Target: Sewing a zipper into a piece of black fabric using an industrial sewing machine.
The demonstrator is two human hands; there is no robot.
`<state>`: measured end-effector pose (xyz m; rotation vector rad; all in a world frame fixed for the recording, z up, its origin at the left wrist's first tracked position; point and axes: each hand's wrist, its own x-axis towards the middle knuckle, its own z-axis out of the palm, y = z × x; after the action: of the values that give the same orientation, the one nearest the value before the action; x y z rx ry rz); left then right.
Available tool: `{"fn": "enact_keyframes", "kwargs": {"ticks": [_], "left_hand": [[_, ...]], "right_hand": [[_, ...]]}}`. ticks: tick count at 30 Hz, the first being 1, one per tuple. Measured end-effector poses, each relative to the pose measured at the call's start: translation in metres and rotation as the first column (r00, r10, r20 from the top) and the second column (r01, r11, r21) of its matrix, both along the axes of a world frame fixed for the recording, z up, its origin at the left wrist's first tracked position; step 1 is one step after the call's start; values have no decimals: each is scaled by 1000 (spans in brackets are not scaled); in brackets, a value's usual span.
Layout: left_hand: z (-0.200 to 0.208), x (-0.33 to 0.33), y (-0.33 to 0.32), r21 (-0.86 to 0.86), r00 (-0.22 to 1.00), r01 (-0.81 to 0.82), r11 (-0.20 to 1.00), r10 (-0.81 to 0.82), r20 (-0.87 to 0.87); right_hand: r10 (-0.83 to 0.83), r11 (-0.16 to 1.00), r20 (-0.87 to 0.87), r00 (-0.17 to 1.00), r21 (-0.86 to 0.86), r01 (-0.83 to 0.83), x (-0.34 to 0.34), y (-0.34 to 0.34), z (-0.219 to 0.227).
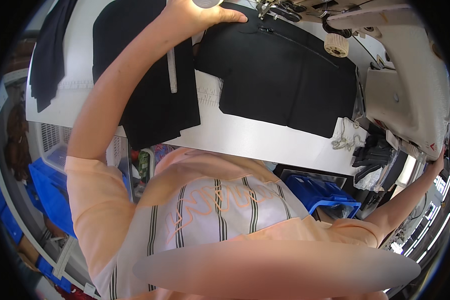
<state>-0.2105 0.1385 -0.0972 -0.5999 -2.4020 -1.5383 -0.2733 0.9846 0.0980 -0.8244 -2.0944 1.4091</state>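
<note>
My left hand (197,16) reaches across to the far side of the table, its thumb stretched out flat on a black fabric panel (280,75). Its other fingers are partly cut off by the top edge. A zipper (300,46) runs across this panel, its puller close to the needle area of a sewing machine (410,105). Beneath my left forearm lies a second black fabric piece (150,100) with a pale strip (172,75) on it. At the far right, my right hand (437,164) is by the machine's end; its fingers are hidden.
The white table (245,132) has printed ruler marks. Tangled grey cord (346,137) and a bundle of black strips (372,157) lie below the machine. More black fabric (50,55) hangs at left. Blue bins (320,192) and a white basket (52,142) stand below table level.
</note>
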Motion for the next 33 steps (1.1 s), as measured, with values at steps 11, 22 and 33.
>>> {"fn": "enact_keyframes", "kwargs": {"ticks": [11, 22, 33], "left_hand": [[0, -10, 8, 7, 939, -85, 996, 77, 336], [-10, -15, 8, -143, 955, -197, 970, 223, 194], [-5, -16, 8, -252, 908, -198, 947, 274, 317]], "right_hand": [[24, 988, 28, 999, -152, -20, 5, -5, 0], [-10, 981, -282, 959, -187, -45, 31, -33, -31], [-13, 966, -423, 906, -238, -97, 40, -92, -42]]}}
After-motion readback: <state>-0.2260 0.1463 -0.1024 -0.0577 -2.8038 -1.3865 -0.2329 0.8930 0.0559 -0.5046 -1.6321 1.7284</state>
